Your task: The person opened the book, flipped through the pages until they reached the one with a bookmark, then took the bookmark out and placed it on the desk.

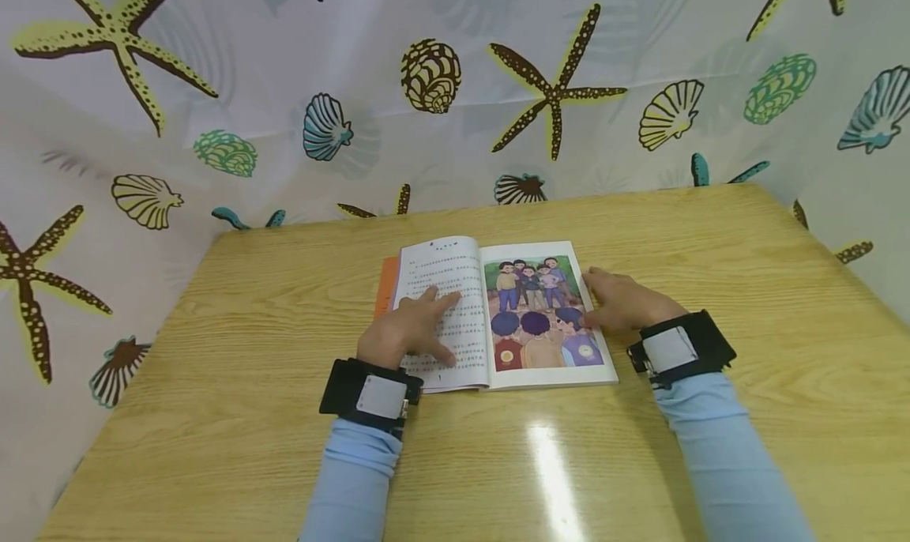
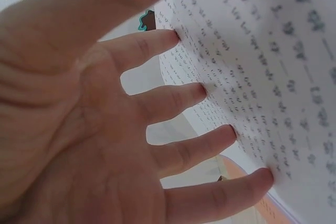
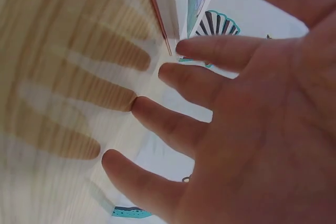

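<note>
An open book (image 1: 547, 309) lies on the wooden table, printed text on its left page (image 1: 444, 277) and a coloured picture of several children on the right one. My left hand (image 1: 401, 333) is spread over the left page. In the left wrist view, the fingertips (image 2: 226, 132) of that hand touch the text. Beside the book's right edge is my right hand (image 1: 629, 301), its thumb at the edge of the picture page. The right wrist view shows its fingers (image 3: 168, 121) extended low by the tabletop, holding nothing.
Part of an orange cover (image 1: 387, 283) sticks out past the left page. A white cloth (image 1: 284, 60) with starfish and shells hangs behind and beside the wooden table (image 1: 263, 329). Light reflects off the tabletop in front of the book.
</note>
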